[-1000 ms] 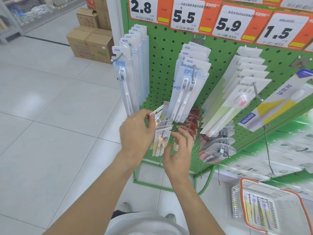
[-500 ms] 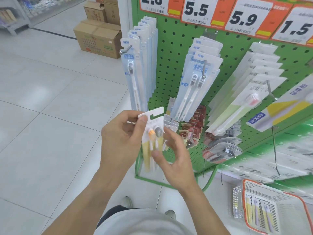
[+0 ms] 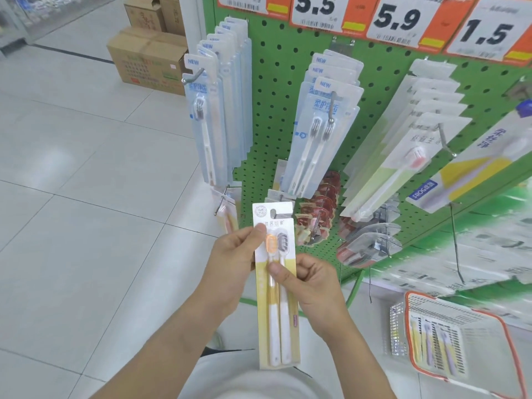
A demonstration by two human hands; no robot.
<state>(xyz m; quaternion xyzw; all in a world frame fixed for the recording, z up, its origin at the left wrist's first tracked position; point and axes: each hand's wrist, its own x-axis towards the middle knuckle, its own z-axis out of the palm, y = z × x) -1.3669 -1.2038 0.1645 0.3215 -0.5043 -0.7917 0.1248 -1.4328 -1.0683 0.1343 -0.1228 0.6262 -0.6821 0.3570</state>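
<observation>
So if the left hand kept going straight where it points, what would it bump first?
Likely the red packets hanging low on the green pegboard, just beyond the toothbrush pack that the left hand grips; depth is hard to judge.

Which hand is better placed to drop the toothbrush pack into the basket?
Right hand, probably: it pinches the toothbrush pack and is nearer the basket at lower right; the left hand grips the far edge.

I note a green pegboard (image 3: 276, 82) carrying hanging toothbrush packs (image 3: 319, 133) under price tags (image 3: 397, 18). Cardboard boxes (image 3: 144, 59) stand on the tiled floor (image 3: 86, 226). A basket (image 3: 475, 341) sits lower right.
</observation>
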